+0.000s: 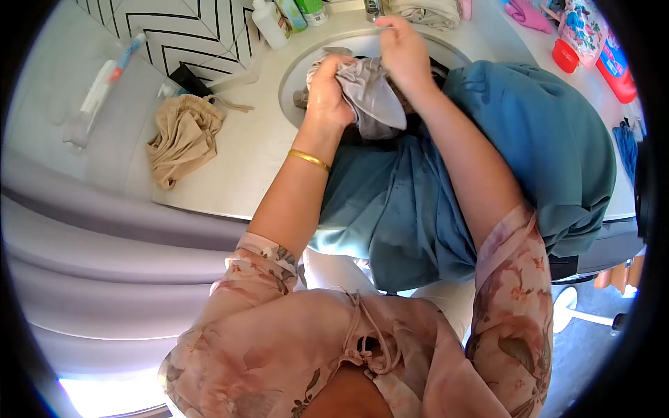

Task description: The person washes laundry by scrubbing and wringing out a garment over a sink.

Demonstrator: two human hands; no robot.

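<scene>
My left hand (329, 94) is wrapped round a bunched greyish-beige satiny garment (376, 94) over the round sink (293, 73). Part of that cloth hangs down in a smooth flap. To its right, my right hand (405, 56) is raised over the basin, most of its fingers curled in and one finger stretched toward the metal tap (373, 10). Whether that finger touches the tap I cannot tell. Darker cloth lies in the sink, mostly hidden by the garment and my hands. A large teal cloth (529, 139), wet in patches, drapes over the sink's front edge and the counter.
A crumpled beige drawstring garment (185, 136) lies on the counter at left. White and green bottles (270, 24) and a folded beige cloth (426, 12) stand behind the sink. At right are a red cap (565, 56), a pink cloth (527, 15) and a red-and-blue bottle (616, 66).
</scene>
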